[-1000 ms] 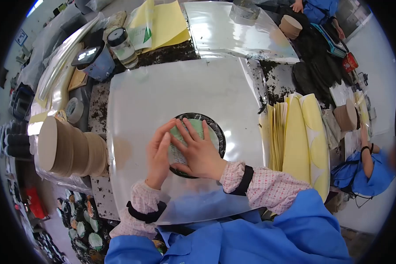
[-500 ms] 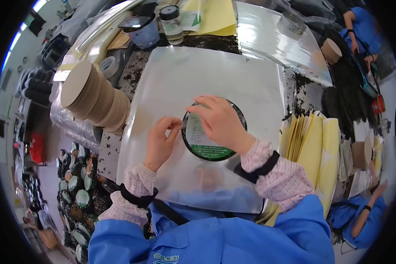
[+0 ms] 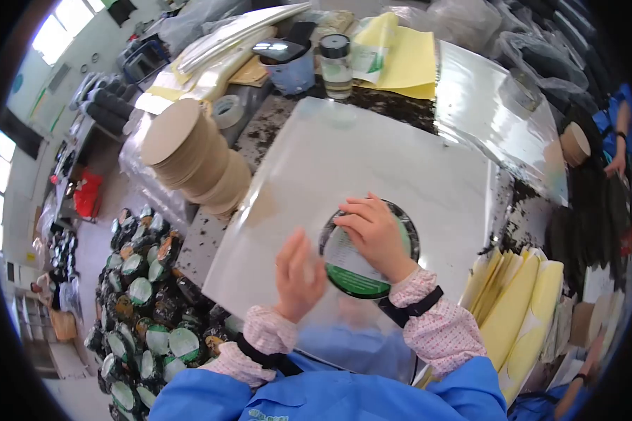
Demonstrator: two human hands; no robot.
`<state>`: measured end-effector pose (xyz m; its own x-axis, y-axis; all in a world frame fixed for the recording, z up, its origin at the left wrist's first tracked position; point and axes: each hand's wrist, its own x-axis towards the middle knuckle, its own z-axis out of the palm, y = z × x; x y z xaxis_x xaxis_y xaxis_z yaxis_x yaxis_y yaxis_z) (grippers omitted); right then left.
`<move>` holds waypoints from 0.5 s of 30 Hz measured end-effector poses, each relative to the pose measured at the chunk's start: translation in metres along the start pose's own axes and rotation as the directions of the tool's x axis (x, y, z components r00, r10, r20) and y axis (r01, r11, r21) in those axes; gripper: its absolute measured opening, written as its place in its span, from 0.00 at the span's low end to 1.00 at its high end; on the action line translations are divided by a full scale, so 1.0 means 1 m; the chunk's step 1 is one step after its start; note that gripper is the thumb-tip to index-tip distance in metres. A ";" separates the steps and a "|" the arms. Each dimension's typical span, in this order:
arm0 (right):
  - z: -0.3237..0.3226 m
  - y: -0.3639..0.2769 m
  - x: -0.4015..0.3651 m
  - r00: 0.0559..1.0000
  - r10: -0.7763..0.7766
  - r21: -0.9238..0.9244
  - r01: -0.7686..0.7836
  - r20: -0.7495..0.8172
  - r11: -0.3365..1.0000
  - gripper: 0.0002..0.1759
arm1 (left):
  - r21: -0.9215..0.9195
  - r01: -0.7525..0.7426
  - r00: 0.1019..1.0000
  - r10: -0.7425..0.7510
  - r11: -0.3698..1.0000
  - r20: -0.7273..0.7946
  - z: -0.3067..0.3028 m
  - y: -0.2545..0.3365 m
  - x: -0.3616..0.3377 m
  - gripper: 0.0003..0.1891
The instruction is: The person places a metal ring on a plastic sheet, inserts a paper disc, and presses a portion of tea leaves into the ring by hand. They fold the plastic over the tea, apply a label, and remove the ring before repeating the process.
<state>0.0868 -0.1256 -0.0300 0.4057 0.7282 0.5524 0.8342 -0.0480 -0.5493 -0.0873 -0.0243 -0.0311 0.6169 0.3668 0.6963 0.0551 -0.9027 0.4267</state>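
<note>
A round, flat black pack with a green and white label (image 3: 354,270) lies on the pale shiny board (image 3: 379,151). My right hand (image 3: 380,238) rests over its upper right part, fingers lying across the label and covering some of it. Just left of the pack, my left hand (image 3: 298,277) is raised, its fingers stretched upward and blurred by motion. Nothing shows in my left hand, and it looks apart from the pack.
A tall stack of round cardboard discs (image 3: 196,158) stands left of the board. Folded yellow sheets (image 3: 516,295) lie at the right. Behind are a lidded jar (image 3: 336,67) and a blue tub (image 3: 291,74). Many wrapped round packs (image 3: 140,291) are heaped at lower left.
The camera view has shifted, so the board appears lower and farther right. My left hand has gone from pinched fingers beside the pack to stretched, moving fingers; the right stays over the pack.
</note>
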 end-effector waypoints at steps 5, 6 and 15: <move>0.003 -0.005 0.003 0.999 -0.005 0.016 0.006 -0.032 1.000 0.06 | 0.038 -0.056 0.985 0.049 0.998 0.166 -0.004 0.022 0.002 0.27; 0.001 -0.006 0.003 1.000 -0.005 0.014 0.006 -0.031 1.000 0.06 | 0.033 0.019 0.984 -0.025 0.999 0.175 0.001 0.019 0.004 0.27; 0.006 -0.010 0.002 0.993 0.032 -0.100 -0.043 -0.109 0.994 0.06 | -0.053 0.339 0.935 -0.329 0.939 0.134 0.035 0.001 0.017 0.22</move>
<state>0.0775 -0.1195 -0.0269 0.4704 0.6471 0.6000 0.8493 -0.1475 -0.5068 -0.0491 -0.0273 -0.0391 0.6635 0.6101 0.4330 0.2189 -0.7118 0.6674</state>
